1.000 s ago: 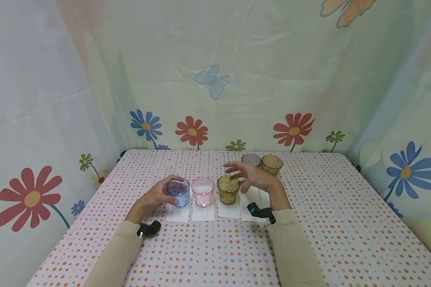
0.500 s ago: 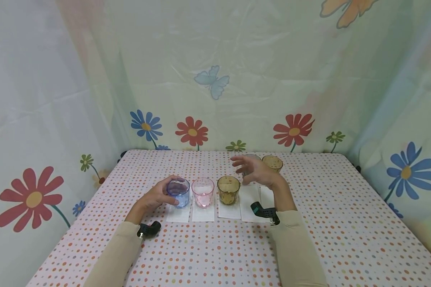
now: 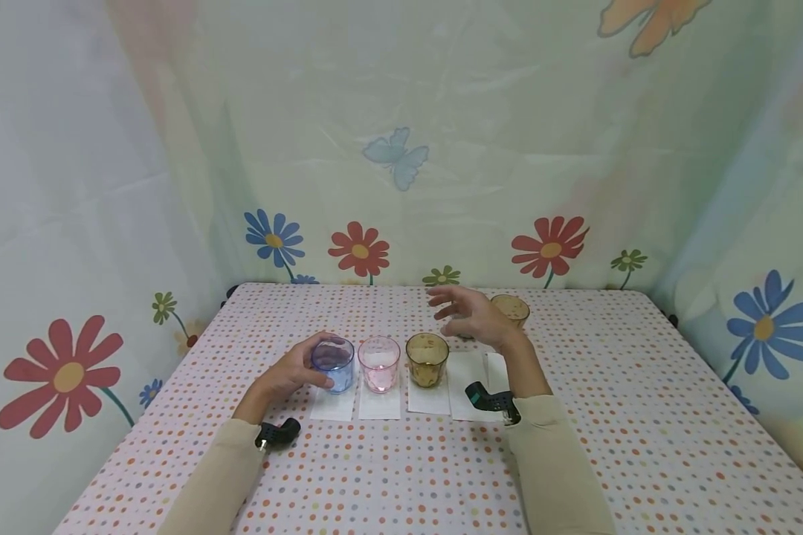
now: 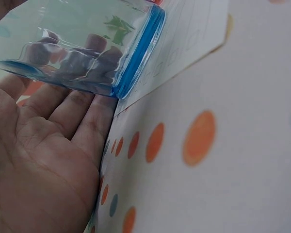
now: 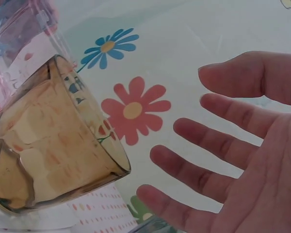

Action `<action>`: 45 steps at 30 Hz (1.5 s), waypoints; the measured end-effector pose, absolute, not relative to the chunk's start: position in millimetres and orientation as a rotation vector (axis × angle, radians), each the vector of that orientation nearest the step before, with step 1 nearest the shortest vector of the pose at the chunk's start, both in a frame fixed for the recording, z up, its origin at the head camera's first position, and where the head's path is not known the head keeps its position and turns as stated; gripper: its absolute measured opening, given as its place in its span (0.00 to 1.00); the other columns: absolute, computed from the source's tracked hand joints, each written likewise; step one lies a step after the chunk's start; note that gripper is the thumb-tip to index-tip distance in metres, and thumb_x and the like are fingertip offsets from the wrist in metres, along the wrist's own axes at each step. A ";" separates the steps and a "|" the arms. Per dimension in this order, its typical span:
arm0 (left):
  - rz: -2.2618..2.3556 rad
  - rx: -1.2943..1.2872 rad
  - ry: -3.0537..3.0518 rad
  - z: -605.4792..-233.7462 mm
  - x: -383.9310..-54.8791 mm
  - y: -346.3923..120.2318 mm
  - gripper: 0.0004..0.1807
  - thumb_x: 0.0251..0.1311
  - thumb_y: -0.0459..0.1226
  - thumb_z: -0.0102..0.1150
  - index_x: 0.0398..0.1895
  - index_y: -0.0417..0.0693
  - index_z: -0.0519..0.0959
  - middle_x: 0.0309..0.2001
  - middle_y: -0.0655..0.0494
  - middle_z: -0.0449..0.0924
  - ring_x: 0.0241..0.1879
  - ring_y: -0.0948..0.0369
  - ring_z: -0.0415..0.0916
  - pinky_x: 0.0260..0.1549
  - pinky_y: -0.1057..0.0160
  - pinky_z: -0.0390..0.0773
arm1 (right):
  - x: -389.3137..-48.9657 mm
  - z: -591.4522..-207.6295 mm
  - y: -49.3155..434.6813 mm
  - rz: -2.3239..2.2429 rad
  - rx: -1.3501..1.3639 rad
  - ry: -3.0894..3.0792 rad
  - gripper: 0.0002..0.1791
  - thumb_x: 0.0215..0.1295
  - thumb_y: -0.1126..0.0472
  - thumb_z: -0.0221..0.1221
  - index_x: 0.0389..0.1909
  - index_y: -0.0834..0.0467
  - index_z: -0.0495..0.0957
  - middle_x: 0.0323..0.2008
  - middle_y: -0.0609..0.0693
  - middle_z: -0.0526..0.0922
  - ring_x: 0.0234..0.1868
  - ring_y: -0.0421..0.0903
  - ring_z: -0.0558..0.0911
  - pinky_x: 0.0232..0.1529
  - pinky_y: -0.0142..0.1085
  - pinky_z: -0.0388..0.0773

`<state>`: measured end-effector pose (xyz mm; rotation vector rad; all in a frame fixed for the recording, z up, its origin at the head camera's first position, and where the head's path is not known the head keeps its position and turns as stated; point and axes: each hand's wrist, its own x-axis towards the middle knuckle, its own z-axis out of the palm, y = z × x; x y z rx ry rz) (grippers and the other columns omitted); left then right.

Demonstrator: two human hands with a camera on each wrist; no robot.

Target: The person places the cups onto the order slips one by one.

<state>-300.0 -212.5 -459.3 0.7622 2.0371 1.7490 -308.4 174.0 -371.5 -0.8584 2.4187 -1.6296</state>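
Note:
My left hand (image 3: 293, 369) grips a blue-rimmed clear glass (image 3: 334, 365) from its left side. In the left wrist view, the fingers show behind the glass (image 4: 82, 53). To its right stand a pink glass (image 3: 380, 364) and an amber glass (image 3: 428, 362), all three upright on white paper slips. My right hand (image 3: 473, 318) hovers beyond the amber glass, fingers spread and nothing held. It mostly hides a grey glass, whose rim (image 5: 157, 225) peeks in under the fingers in the right wrist view. Another amber glass (image 3: 511, 306) stands just behind this hand.
White paper slips lie in a row, one of them (image 3: 468, 379) right of the front amber glass without a glass on it. The table (image 3: 401, 475) wears a dotted cloth. A flowered curtain (image 3: 482, 208) stands along the far edge and both sides.
My right hand has drawn away from the front amber glass, back and to the right, until it covers the grey glass. My left hand stays at the blue glass.

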 end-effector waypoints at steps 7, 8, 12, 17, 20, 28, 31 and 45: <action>1.773 0.723 2.028 -460.7 -300.7 -210.9 0.47 0.47 0.27 0.72 0.74 0.41 0.61 0.66 0.36 0.72 0.66 0.47 0.71 0.61 0.63 0.74 | -309.3 -370.5 172.6 -1.491 -0.884 2.516 0.38 0.58 0.71 0.64 0.72 0.59 0.66 0.63 0.63 0.75 0.60 0.66 0.78 0.52 0.51 0.82; 1.772 0.718 2.029 -460.6 -300.8 -211.0 0.48 0.46 0.27 0.72 0.74 0.42 0.61 0.66 0.36 0.72 0.66 0.47 0.71 0.61 0.64 0.74 | -309.8 -370.4 172.7 -1.462 -0.885 2.532 0.39 0.58 0.71 0.64 0.73 0.59 0.66 0.63 0.63 0.75 0.60 0.66 0.78 0.52 0.51 0.82; 1.769 0.725 2.032 -460.6 -301.2 -211.9 0.47 0.46 0.28 0.72 0.73 0.42 0.62 0.66 0.37 0.73 0.67 0.46 0.71 0.64 0.61 0.72 | -310.0 -370.4 173.8 -1.371 -0.870 2.607 0.41 0.59 0.70 0.65 0.74 0.59 0.64 0.64 0.63 0.74 0.58 0.64 0.79 0.52 0.52 0.81; 1.774 0.745 2.026 -460.7 -301.8 -212.4 0.47 0.47 0.27 0.72 0.73 0.40 0.62 0.66 0.36 0.73 0.67 0.45 0.70 0.65 0.60 0.72 | -310.8 -376.6 178.2 -1.340 -0.856 2.678 0.42 0.60 0.68 0.66 0.75 0.59 0.61 0.65 0.64 0.72 0.57 0.64 0.80 0.53 0.54 0.81; 1.775 0.738 2.029 -461.2 -301.9 -213.2 0.47 0.47 0.27 0.72 0.73 0.41 0.62 0.66 0.37 0.73 0.67 0.46 0.71 0.64 0.61 0.72 | -311.3 -381.4 180.3 -1.349 -0.832 2.689 0.42 0.61 0.68 0.65 0.76 0.58 0.61 0.64 0.63 0.73 0.56 0.63 0.80 0.55 0.54 0.80; 1.772 0.747 2.044 -461.8 -300.0 -215.0 0.46 0.48 0.27 0.71 0.72 0.40 0.61 0.66 0.35 0.72 0.67 0.44 0.70 0.64 0.61 0.72 | -303.3 -388.3 184.5 -1.431 -0.714 2.727 0.41 0.63 0.66 0.64 0.77 0.57 0.59 0.66 0.65 0.70 0.58 0.63 0.78 0.51 0.53 0.81; 1.761 0.754 2.047 -463.3 -300.0 -214.0 0.45 0.49 0.27 0.71 0.73 0.40 0.61 0.66 0.35 0.73 0.67 0.44 0.70 0.63 0.62 0.72 | -296.7 -391.8 187.0 -1.414 -0.626 2.802 0.42 0.64 0.64 0.65 0.77 0.55 0.59 0.67 0.63 0.70 0.57 0.60 0.79 0.47 0.50 0.82; 1.756 0.762 2.055 -462.7 -300.7 -211.0 0.44 0.49 0.26 0.70 0.72 0.39 0.62 0.66 0.36 0.74 0.67 0.43 0.71 0.66 0.54 0.71 | -290.1 -400.0 204.4 -1.373 -0.334 3.022 0.41 0.68 0.60 0.62 0.78 0.57 0.54 0.68 0.63 0.68 0.46 0.54 0.77 0.37 0.40 0.76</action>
